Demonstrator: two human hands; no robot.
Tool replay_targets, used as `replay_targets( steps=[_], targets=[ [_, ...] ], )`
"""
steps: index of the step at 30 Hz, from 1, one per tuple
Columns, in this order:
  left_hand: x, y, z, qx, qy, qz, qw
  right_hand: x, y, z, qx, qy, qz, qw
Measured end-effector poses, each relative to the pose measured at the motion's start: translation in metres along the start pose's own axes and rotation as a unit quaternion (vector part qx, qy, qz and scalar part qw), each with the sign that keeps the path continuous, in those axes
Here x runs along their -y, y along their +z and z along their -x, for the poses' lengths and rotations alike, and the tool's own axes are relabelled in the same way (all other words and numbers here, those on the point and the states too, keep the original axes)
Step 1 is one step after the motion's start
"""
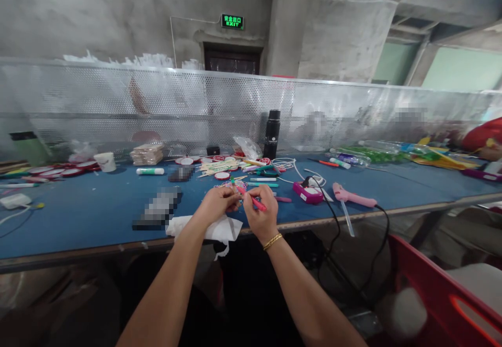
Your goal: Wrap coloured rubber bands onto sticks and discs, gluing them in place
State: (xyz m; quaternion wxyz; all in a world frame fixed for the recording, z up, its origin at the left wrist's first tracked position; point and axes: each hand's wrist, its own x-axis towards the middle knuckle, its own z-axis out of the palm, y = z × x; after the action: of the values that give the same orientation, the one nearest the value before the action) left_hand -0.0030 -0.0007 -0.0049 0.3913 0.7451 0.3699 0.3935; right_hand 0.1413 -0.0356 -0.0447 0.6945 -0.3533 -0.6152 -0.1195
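My right hand (262, 211), with a gold bracelet at its wrist, grips a pinkish-red marker pen (257, 203), its front end pointing toward my left hand. Close beside it, my left hand (219, 203) is pinched closed around something small that its fingers mostly hide. A small green-tipped piece (232, 180) sticks up just above the fingers. White tissue paper (225, 229) lies under my left wrist and hangs over the table edge. Behind the hands are a round white disc with a red rim (222, 176), a teal marker (263, 185) and a pile of thin wooden sticks (215, 167).
A blurred-out dark flat object (159, 208) lies left on the blue table (98, 221). A black bottle (272, 134) stands at the back by the perforated metal screen. To the right are a purple box (309, 193), a pink glue gun (353, 196) with its cable, and a red chair (427, 279).
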Motion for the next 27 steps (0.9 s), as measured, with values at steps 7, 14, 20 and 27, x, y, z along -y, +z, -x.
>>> replay_targets(
  steps=[7,14,20,27],
  targets=[
    [0.0033,-0.0005,-0.0014,0.01,0.0,0.009,1.0,0.002,0.0,-0.0014,0.02,-0.014,-0.001,1.0],
    [0.0017,0.0001,-0.0008,0.001,0.002,-0.01,1.0,0.0004,-0.0002,-0.0004,0.001,0.005,0.015,1.0],
    [0.0036,-0.0005,-0.0022,0.008,-0.002,0.0,1.0,0.001,0.0001,-0.0009,0.009,-0.016,0.004,1.0],
    [-0.001,0.0001,0.0001,0.004,-0.003,-0.005,1.0,0.0027,-0.0001,-0.0013,0.014,-0.008,0.013,1.0]
  ],
)
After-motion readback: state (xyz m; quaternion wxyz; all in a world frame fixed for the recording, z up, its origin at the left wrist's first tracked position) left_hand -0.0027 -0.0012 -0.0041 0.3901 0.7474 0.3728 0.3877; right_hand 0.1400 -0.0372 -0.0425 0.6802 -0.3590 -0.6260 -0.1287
